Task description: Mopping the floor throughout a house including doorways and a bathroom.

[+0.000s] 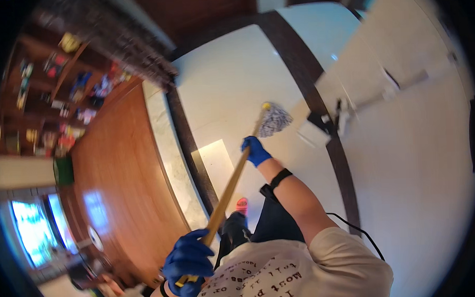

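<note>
In the head view, a string mop reaches out ahead of me, its grey-and-white mop head (pixel 275 119) spread on the pale tiled floor (pixel 235 82). My left hand (pixel 188 264), in a blue glove, is wrapped around the upper end of the wooden mop handle (pixel 227 192), close to my body. Further down the shaft, my right hand (pixel 256 151), gloved in blue too, grips it a short way from the mop head. A yellow fitting (pixel 266 106) joins the strings to the handle.
To the left is a raised wooden floor (pixel 121 184) with a stone edge (pixel 171 166). Shelves (pixel 59 88) full of toys and small items stand beyond it. Dark floor borders (pixel 297 68) frame the tiles. At the right, a white wall (pixel 398 150) carries a blurred white-and-black fixture (pixel 323 124).
</note>
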Demonstrator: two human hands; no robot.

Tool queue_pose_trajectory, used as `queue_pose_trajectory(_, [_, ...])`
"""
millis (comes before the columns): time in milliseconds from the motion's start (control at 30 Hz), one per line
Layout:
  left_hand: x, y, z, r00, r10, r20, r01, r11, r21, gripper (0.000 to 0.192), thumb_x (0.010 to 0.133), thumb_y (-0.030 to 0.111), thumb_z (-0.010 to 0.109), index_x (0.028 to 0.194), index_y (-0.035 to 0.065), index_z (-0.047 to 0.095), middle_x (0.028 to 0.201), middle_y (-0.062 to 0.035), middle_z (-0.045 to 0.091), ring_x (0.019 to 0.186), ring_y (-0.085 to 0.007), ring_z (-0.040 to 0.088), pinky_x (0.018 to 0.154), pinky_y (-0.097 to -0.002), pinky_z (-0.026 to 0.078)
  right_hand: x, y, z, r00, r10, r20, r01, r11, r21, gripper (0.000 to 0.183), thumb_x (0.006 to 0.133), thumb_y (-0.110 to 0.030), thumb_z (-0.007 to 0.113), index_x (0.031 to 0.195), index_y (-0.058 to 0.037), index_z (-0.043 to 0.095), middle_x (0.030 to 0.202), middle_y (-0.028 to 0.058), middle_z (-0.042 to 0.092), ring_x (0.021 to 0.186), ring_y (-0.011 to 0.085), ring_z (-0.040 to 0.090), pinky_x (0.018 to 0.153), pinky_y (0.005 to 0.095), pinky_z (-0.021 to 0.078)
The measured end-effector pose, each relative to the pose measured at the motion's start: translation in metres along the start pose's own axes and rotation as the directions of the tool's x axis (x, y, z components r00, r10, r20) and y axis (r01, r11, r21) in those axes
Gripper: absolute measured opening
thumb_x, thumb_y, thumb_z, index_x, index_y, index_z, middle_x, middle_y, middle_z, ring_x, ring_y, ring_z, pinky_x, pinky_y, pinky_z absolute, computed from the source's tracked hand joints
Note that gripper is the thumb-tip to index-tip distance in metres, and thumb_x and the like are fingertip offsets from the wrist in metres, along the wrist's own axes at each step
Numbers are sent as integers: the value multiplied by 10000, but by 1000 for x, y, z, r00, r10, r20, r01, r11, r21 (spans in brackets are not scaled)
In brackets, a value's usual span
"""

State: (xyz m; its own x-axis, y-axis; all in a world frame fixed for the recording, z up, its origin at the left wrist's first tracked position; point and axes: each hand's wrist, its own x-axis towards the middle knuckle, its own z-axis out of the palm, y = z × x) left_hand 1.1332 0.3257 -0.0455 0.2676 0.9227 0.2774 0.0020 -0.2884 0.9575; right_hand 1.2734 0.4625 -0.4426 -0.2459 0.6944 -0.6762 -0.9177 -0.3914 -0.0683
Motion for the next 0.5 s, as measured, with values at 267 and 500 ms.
queue_pose_trajectory(267, [-16,-64,56,817,-396,-420,414,909,-53,449,573,341,570,874,10,529,1066,-183,408,988,-246,402,849,-334,290,75,-145,10,957,265,-118,-289,908,-303,220,624,-98,454,474,-134,297,411,5,338,376,129,358,395,226,321])
queue_pose_trajectory(500, [-147,-13,90,-10,-236,-972,-98,967,-234,530,772,507,228,787,41,479,805,-143,515,837,-288,479,780,-399,339,-43,-33,-38,905,342,-251,-425,715,-555,141,628,-109,427,494,-95,388,471,42,427,460,177,432,468,268,379])
